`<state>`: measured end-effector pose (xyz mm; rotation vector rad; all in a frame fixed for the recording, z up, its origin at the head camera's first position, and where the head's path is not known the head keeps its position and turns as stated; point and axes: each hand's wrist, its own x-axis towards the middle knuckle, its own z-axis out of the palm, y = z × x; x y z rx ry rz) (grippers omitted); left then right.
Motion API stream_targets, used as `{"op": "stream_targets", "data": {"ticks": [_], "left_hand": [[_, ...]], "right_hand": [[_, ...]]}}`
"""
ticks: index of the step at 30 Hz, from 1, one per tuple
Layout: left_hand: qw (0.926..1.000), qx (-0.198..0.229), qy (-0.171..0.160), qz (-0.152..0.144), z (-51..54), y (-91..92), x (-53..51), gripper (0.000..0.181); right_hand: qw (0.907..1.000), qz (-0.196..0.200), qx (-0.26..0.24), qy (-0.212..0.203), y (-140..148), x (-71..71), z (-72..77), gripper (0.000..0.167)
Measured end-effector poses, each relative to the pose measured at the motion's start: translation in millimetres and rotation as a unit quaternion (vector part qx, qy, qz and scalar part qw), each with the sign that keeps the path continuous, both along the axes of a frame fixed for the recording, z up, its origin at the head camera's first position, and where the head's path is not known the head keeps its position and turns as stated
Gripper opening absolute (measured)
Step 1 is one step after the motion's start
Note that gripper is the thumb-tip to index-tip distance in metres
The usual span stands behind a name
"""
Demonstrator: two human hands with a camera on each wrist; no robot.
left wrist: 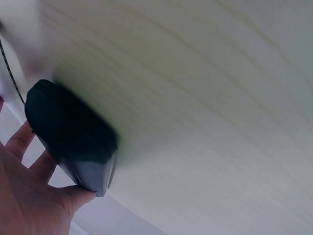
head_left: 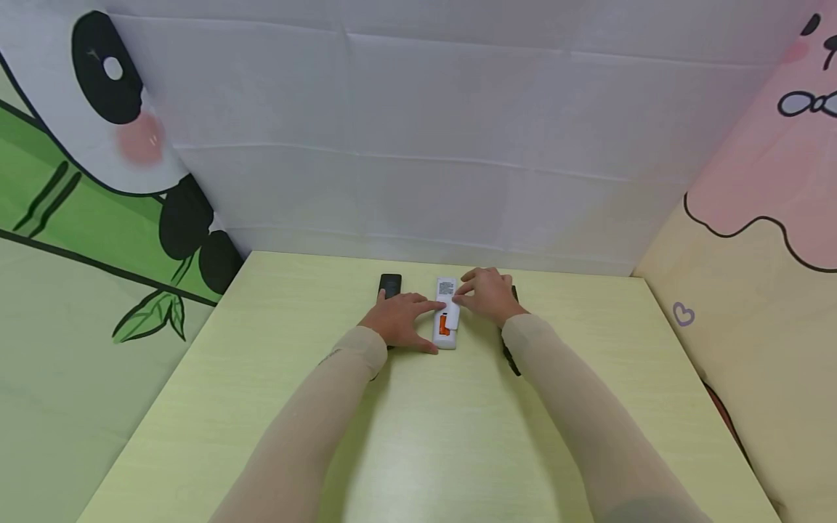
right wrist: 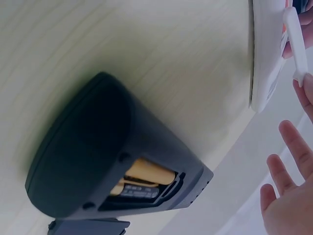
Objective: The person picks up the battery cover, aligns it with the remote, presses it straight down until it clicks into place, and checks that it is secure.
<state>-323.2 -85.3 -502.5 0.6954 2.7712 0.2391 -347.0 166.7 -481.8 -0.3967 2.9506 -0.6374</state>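
A white remote control (head_left: 445, 341) lies back up, its open battery bay showing orange inside. Over the bay is a white battery cover (head_left: 452, 317), tilted in the right wrist view. My right hand (head_left: 489, 296) pinches one end of that cover between thumb and finger. From the left side, my left hand (head_left: 399, 319) touches the white remote with index finger and thumb spread. A black remote (head_left: 390, 283) lies partly hidden behind the left hand. Beneath the right wrist is another black remote (right wrist: 161, 132), its battery bay uncovered and yellowish batteries (right wrist: 150, 171) inside.
A small black piece (right wrist: 88, 226) lies beside the right-hand black remote, cut off by the frame edge. The pale wooden table (head_left: 405, 450) meets a white cloth backdrop (head_left: 425, 196) at its far edge. Printed cloth panels stand at both sides.
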Motion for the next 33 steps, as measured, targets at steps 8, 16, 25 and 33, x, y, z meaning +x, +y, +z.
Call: {"op": "stream_targets", "data": {"ticks": [8,16,25,33], "left_hand": [[1.0,0.0,-0.002,0.0,0.6,-0.9,-0.4,0.103],[1.0,-0.002,0.008,-0.003,5.1,0.0,3.1,0.102],[0.9999,-0.007,0.011,-0.008,6.0,1.0,4.5,0.102],[0.9998,-0.009,0.016,-0.009,1.4,0.3,-0.2,0.103]], "right_hand": [[0.9999,0.009,-0.003,0.0,-9,7.6,5.1,0.029],[0.9999,0.015,0.0,-0.003,-15,9.4,1.7,0.028],[0.9999,0.011,-0.01,-0.003,-16,10.2,-1.7,0.028],[0.9997,0.015,-0.015,0.007,-18,13.4,0.1,0.027]]}}
